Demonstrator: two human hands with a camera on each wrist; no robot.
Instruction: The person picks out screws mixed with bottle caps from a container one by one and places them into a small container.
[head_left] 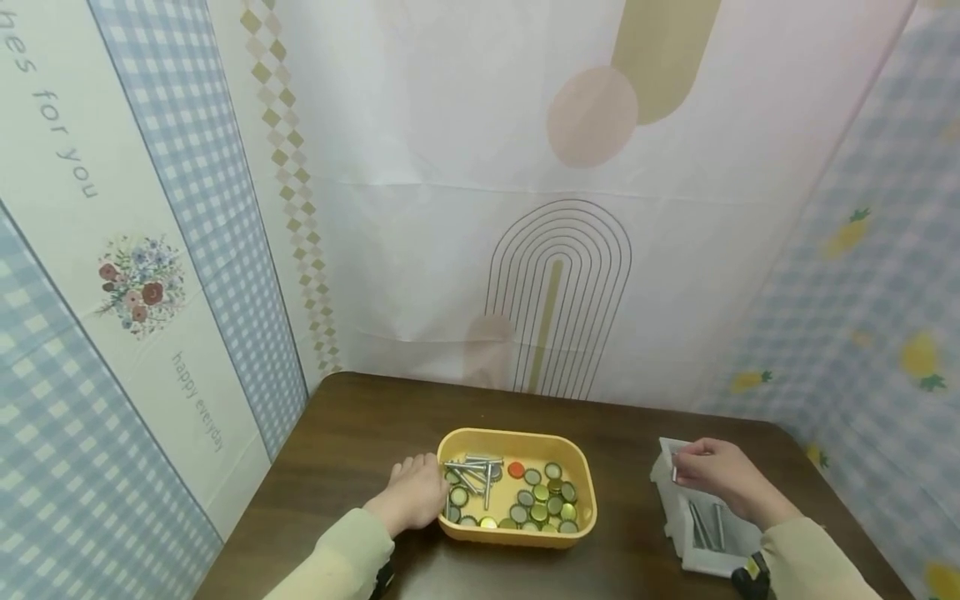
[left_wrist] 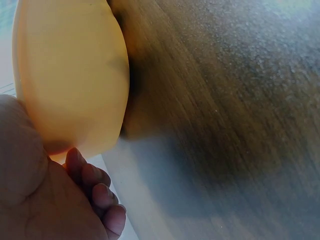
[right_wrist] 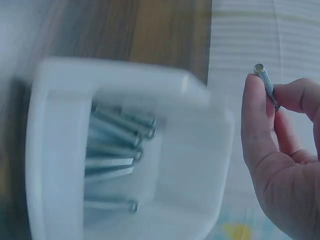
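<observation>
Lower centre of frame: left hand [head_left: 416, 492] touching yellow tub [head_left: 517, 537], left side; can't tell if gripping. Inside, loose bolts [head_left: 487, 487] left, bottle caps [head_left: 539, 512] mostly right. Lower right: white bin [head_left: 677, 533], more bolts [right_wrist: 117, 125] within; right hand [head_left: 723, 479] over it, pinching one bolt [right_wrist: 265, 80].

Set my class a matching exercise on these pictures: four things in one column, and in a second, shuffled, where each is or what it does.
Column one
1. Left hand
2. Right hand
3. Orange-red cap
4. White bin

Column two
A. Pinches a single bolt
B. Has several loose bolts lying in it
C. Is at the left end of the yellow tub
D. Lies inside the yellow tub

Right pairs: 1-C; 2-A; 3-D; 4-B
</observation>
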